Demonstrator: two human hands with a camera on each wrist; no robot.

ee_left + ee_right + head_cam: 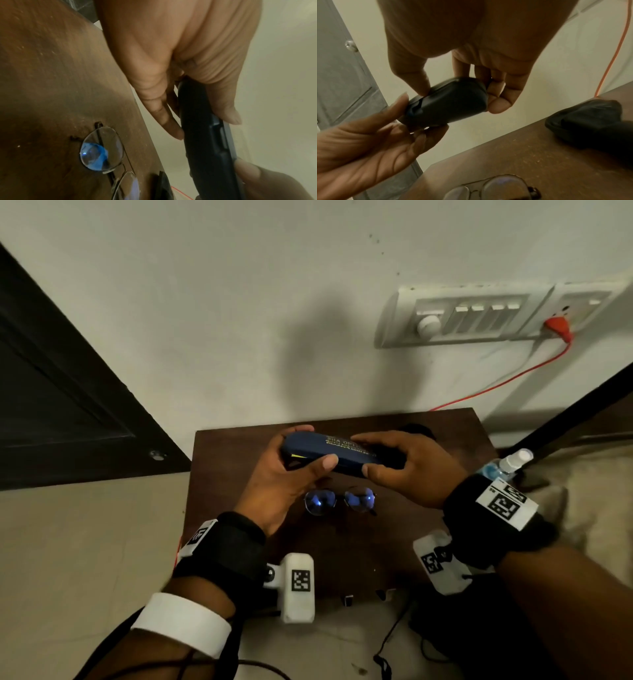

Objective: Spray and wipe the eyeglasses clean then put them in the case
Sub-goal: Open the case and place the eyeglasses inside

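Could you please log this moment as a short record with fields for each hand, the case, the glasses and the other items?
left hand: grips the case's left end
right hand: grips the case's right end
case: dark blue, held above the table, lid slightly parted at the left end
eyeglasses: lying on the table below the case, temples folded
spray bottle: at the table's right edge
dark cloth: on the table's far side
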